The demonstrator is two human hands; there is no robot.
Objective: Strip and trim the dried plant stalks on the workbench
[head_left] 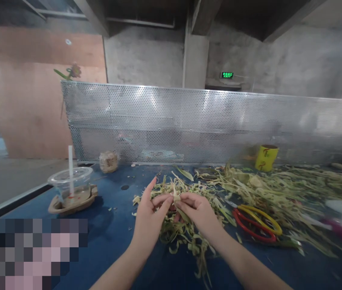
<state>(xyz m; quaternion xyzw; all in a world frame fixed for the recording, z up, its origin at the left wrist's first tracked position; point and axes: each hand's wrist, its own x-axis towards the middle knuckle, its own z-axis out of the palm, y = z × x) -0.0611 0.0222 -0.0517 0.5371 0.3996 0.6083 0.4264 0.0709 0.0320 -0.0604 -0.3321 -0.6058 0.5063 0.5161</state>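
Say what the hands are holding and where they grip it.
Fingers of the left hand and right hand pinch a small pale plant piece near its middle; its exact ends cannot be told.

Lost the table toward its near left corner to pixelation; could not clearly make out the pinched piece.

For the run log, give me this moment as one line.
both hands: pinching pale leaf strip | below: shredded leaves | right: red-and-yellow scissors

Head-worn camera looks forward and down over the tabletop.
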